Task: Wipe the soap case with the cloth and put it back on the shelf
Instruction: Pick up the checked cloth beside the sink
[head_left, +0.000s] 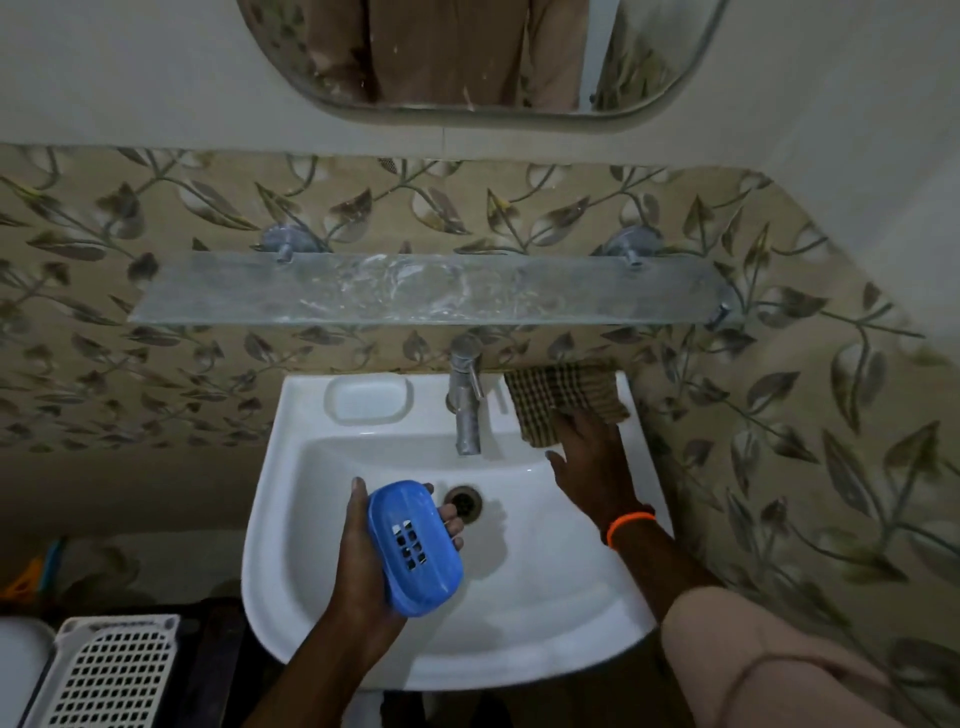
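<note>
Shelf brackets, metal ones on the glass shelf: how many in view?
3. One bracket at the back left on the wall, one at the back right, and one clip on the glass shelf at its right end. A matching left-end clip isn't visible.

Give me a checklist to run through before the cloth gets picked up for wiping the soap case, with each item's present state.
1. Soap case held firmly: ok, the left hand grips it over the sink, fingers curled round its edge.
2. Cloth within reach: ok, it lies on the sink's back right ledge and the right hand is on its near edge.
3. Cloth gripped: not ok, the right hand looks flat on it, not closed.
4. Tap off: ok, no water is seen running.
5. Shelf free for the case's return: ok, nothing stands on the glass, though it looks smeared.
6. Soap case empty: cannot tell, only its slotted side shows.
</note>
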